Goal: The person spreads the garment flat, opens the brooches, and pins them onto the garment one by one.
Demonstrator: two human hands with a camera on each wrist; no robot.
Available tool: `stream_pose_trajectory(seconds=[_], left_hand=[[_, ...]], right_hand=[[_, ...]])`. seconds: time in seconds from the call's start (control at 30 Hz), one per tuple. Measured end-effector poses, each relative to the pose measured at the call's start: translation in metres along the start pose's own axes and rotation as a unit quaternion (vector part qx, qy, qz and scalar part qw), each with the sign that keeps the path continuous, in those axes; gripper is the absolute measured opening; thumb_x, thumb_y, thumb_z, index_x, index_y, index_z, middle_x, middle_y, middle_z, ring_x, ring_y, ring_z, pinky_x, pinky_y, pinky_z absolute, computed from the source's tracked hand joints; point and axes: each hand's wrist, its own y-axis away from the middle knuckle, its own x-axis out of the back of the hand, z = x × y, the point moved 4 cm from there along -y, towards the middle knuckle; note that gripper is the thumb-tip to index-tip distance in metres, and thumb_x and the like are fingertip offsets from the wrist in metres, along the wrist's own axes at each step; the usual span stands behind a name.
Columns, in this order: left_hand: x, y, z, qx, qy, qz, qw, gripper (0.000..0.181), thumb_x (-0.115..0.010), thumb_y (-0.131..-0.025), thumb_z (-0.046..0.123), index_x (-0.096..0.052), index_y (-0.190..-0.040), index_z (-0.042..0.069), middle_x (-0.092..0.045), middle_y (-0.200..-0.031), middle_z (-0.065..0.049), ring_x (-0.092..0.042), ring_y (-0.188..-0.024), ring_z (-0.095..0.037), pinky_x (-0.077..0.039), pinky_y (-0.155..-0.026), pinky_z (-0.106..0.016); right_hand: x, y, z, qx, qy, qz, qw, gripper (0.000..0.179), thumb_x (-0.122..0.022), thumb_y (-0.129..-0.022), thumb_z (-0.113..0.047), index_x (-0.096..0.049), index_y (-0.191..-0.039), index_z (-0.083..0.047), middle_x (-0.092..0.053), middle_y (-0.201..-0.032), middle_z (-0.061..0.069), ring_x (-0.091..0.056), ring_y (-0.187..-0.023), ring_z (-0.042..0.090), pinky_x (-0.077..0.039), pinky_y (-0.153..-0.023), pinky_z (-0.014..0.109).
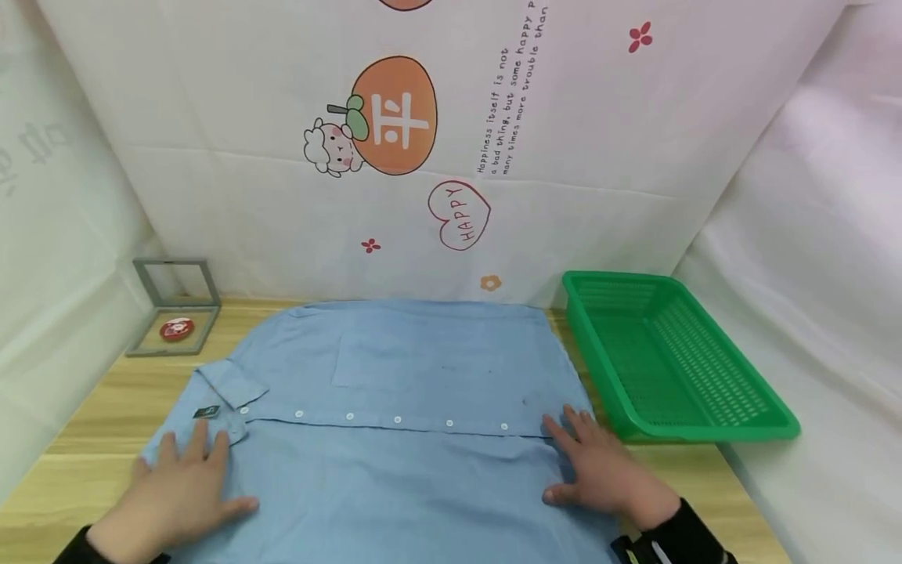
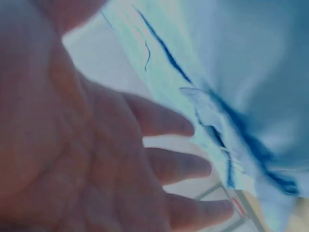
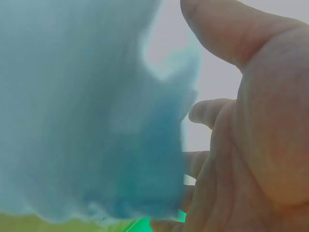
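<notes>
A light blue button shirt lies spread on the wooden table, its collar to the left and a row of white buttons running across. My left hand is at the collar end, palm down with fingers spread. Over by the hem end, my right hand has its fingers spread at the cloth's edge. In the left wrist view, straight fingers show beside the blue cloth. The right wrist view has the palm next to blurred blue cloth, which hides some fingertips. Neither hand grips anything.
A green plastic basket stands at the right, close to the shirt's hem. On the left back corner is a grey-framed open box with a small red round item. A white printed cloth hangs behind the table.
</notes>
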Motion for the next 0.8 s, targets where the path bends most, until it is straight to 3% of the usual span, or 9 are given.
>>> stream_pose_trajectory(seconds=[0.1, 0.2, 0.37, 0.57, 0.7, 0.8], left_hand=[[-0.016, 0.014, -0.007, -0.002, 0.014, -0.058, 0.9982, 0.119, -0.058, -0.067, 0.087, -0.048, -0.142, -0.005, -0.029, -0.140, -0.048, -0.020, -0.116, -0.080, -0.023, -0.077, -0.088], [-0.031, 0.021, -0.016, -0.014, 0.021, -0.081, 0.9964, 0.117, -0.058, -0.065, 0.088, -0.047, -0.146, 0.005, -0.030, -0.142, -0.045, -0.019, -0.115, -0.081, -0.026, -0.075, -0.087], [-0.041, 0.024, -0.018, -0.030, 0.022, -0.064, 0.9973, 0.118, -0.054, -0.066, 0.089, -0.043, -0.149, 0.006, -0.029, -0.144, -0.044, -0.017, -0.115, -0.082, -0.029, -0.074, -0.086], [-0.041, 0.026, -0.013, -0.017, 0.034, -0.078, 0.9963, 0.119, -0.055, -0.068, 0.087, -0.039, -0.151, 0.004, -0.024, -0.146, -0.044, -0.011, -0.118, -0.081, -0.026, -0.076, -0.087], [-0.040, 0.028, -0.014, -0.019, 0.021, -0.047, 0.9985, 0.113, -0.048, -0.072, 0.089, -0.042, -0.151, 0.007, -0.029, -0.147, -0.041, -0.015, -0.120, -0.079, -0.022, -0.082, -0.086], [-0.043, 0.031, -0.017, -0.022, 0.009, -0.008, 0.9997, 0.100, -0.045, -0.080, 0.085, -0.050, -0.147, 0.010, -0.036, -0.146, -0.035, -0.022, -0.123, -0.074, -0.023, -0.086, -0.084]], right_hand=[[-0.005, 0.015, -0.016, 0.029, 0.002, -0.012, 0.9995, 0.114, -0.071, -0.069, -0.075, -0.035, -0.156, -0.010, -0.020, -0.157, 0.030, -0.018, -0.139, 0.059, -0.024, -0.102, 0.074], [-0.013, 0.028, -0.024, 0.032, -0.011, -0.045, 0.9984, 0.115, -0.071, -0.067, -0.076, -0.034, -0.156, -0.012, -0.018, -0.158, 0.029, -0.015, -0.140, 0.058, -0.023, -0.101, 0.075], [-0.022, 0.036, -0.024, -0.008, -0.022, -0.078, 0.9967, 0.114, -0.071, -0.067, -0.075, -0.035, -0.156, -0.016, -0.017, -0.160, 0.027, -0.013, -0.141, 0.057, -0.018, -0.101, 0.076], [-0.028, 0.034, -0.016, -0.040, -0.039, -0.094, 0.9940, 0.112, -0.074, -0.066, -0.073, -0.035, -0.157, -0.019, -0.015, -0.161, 0.024, -0.011, -0.141, 0.057, -0.017, -0.101, 0.077], [-0.022, 0.038, -0.018, -0.038, -0.010, -0.056, 0.9976, 0.107, -0.075, -0.067, -0.071, -0.040, -0.154, -0.019, -0.017, -0.160, 0.026, -0.012, -0.142, 0.056, -0.017, -0.102, 0.076], [-0.016, 0.046, -0.030, 0.019, 0.026, -0.012, 0.9994, 0.094, -0.077, -0.073, -0.065, -0.050, -0.148, -0.014, -0.029, -0.156, 0.025, -0.024, -0.140, 0.052, -0.027, -0.101, 0.071]])
